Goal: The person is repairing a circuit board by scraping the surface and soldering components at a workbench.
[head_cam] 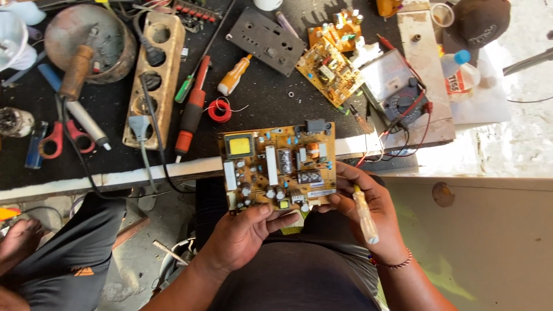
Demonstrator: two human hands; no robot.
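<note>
A tan circuit board (279, 164) crowded with capacitors, a yellow transformer and white heat sinks is held level over my lap, at the workbench's front edge. My left hand (245, 233) pinches its near edge from below, thumb on top. My right hand (368, 216) supports the board's right edge with its fingertips while a clear yellow-handled screwdriver (365, 214) lies gripped across its palm, tip pointing up toward the board.
The black workbench (265, 106) carries a second circuit board (329, 69), a multimeter (397, 86) with red leads, an orange-handled screwdriver (233, 76), a wooden socket strip (154, 75), red scissors (57, 138), a solder spool (219, 110) and a round tin (92, 40). A cap (478, 22) lies far right.
</note>
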